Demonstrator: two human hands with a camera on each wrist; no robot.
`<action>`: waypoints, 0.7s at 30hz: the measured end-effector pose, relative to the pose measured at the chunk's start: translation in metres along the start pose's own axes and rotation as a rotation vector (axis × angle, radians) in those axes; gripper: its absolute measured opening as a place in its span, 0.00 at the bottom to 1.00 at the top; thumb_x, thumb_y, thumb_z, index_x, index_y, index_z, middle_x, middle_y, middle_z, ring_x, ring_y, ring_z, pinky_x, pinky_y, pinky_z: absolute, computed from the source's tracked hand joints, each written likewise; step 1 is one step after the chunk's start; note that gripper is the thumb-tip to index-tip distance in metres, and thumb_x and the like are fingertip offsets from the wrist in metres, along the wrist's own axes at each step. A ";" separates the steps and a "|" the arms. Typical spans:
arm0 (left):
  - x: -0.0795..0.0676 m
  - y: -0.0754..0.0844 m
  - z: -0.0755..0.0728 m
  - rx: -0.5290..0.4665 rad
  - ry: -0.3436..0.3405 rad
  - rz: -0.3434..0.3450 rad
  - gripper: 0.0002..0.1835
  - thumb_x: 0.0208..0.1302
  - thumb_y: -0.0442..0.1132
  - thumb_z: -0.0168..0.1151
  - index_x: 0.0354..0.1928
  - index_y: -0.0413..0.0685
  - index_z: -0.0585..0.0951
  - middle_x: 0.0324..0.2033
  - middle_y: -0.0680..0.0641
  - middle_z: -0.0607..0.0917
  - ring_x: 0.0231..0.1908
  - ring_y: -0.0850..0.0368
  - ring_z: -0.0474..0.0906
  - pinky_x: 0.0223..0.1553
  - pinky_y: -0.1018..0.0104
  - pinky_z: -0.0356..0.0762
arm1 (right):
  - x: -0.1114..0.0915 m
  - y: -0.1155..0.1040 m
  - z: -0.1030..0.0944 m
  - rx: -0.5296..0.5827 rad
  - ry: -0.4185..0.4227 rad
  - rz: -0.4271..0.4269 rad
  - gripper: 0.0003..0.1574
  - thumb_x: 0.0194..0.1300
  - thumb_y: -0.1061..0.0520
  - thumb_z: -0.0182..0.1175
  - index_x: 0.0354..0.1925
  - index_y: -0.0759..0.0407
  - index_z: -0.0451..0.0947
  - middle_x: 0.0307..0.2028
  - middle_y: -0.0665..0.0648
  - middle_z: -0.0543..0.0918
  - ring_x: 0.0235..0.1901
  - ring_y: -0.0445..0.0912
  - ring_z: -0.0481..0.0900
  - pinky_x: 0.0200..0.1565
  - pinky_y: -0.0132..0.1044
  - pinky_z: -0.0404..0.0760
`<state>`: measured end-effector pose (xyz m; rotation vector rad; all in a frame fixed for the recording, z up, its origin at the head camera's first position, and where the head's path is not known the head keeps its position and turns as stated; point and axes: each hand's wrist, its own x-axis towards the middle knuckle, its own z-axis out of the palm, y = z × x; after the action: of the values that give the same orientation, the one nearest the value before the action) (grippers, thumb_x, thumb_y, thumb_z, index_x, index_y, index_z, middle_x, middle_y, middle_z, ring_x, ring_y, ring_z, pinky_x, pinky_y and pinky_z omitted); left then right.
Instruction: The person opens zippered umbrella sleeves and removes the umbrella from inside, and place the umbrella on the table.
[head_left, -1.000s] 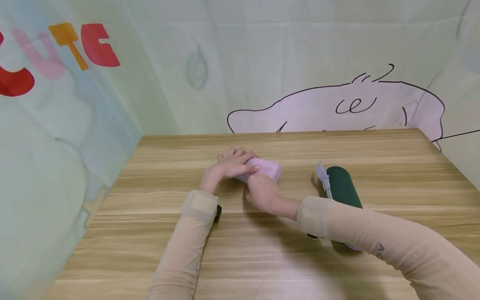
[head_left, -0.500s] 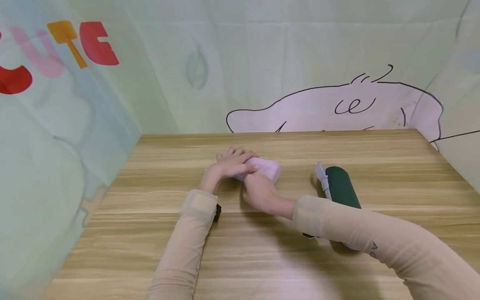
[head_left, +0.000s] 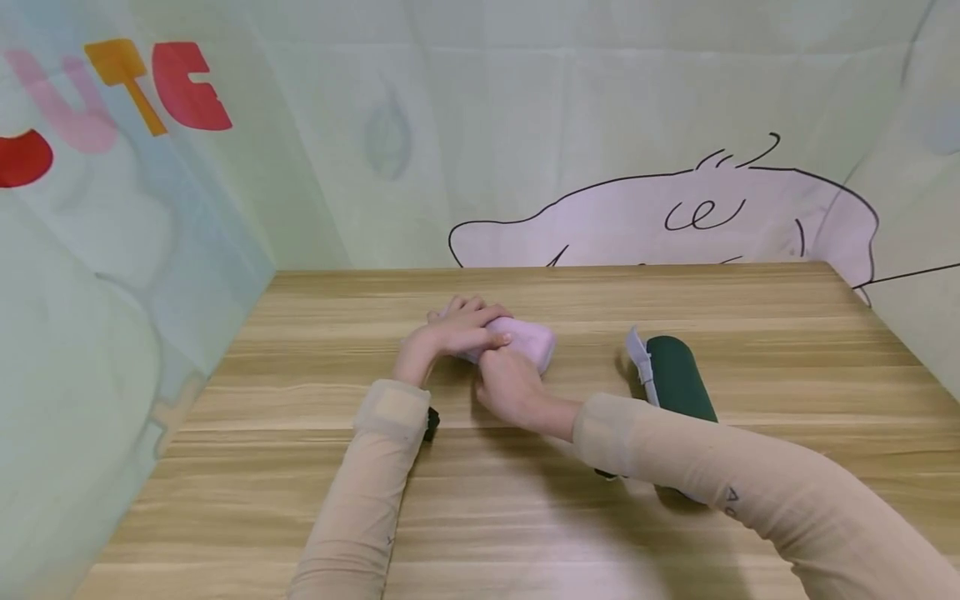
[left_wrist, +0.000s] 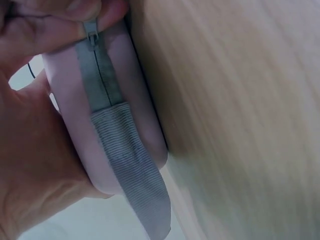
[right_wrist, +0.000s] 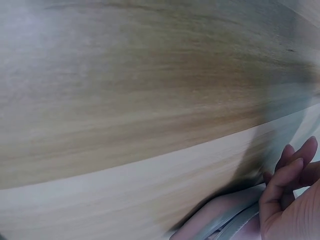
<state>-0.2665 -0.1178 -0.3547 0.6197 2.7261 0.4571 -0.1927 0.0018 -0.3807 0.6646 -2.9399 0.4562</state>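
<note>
A pink zippered case (head_left: 531,340) lies on the wooden table, with a grey zipper (left_wrist: 100,75) along its side. My left hand (head_left: 459,332) holds it from above, fingers spread over the far side and the thumb on top. At the near side, my right hand (head_left: 513,388) pinches the small metal zipper pull (left_wrist: 91,31). Between the pull and the ribbed grey end tab (left_wrist: 132,162), the zipper's teeth meet in one line. In the right wrist view, the two grey zipper bands (right_wrist: 232,222) show a narrow dark gap between them.
A dark green rounded case (head_left: 681,379) with a light grey strap (head_left: 642,367) lies to the right, partly covered by my right sleeve (head_left: 697,446). The wooden table (head_left: 337,333) meets a printed cloth backdrop (head_left: 337,150) at its far and left edges.
My right hand has moved slightly left along the case's near side. The left hand keeps its hold, and the whole head view has shifted a little.
</note>
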 end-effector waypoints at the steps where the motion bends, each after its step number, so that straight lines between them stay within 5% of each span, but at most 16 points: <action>1: -0.001 0.001 -0.001 -0.001 0.001 0.001 0.28 0.60 0.64 0.46 0.62 0.68 0.66 0.62 0.50 0.64 0.65 0.47 0.51 0.56 0.33 0.50 | 0.000 -0.001 0.001 0.002 0.005 0.006 0.10 0.51 0.63 0.56 0.16 0.59 0.72 0.18 0.55 0.78 0.20 0.44 0.73 0.21 0.38 0.75; 21: -0.005 0.004 -0.003 0.015 0.000 0.016 0.28 0.60 0.65 0.46 0.62 0.67 0.66 0.61 0.50 0.65 0.64 0.47 0.53 0.56 0.34 0.53 | 0.006 -0.011 0.005 -0.013 0.003 0.038 0.06 0.53 0.61 0.55 0.23 0.61 0.75 0.23 0.58 0.80 0.25 0.49 0.79 0.20 0.41 0.77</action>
<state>-0.2615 -0.1173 -0.3491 0.6453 2.7294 0.4405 -0.1936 -0.0116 -0.3820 0.6073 -2.9545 0.4400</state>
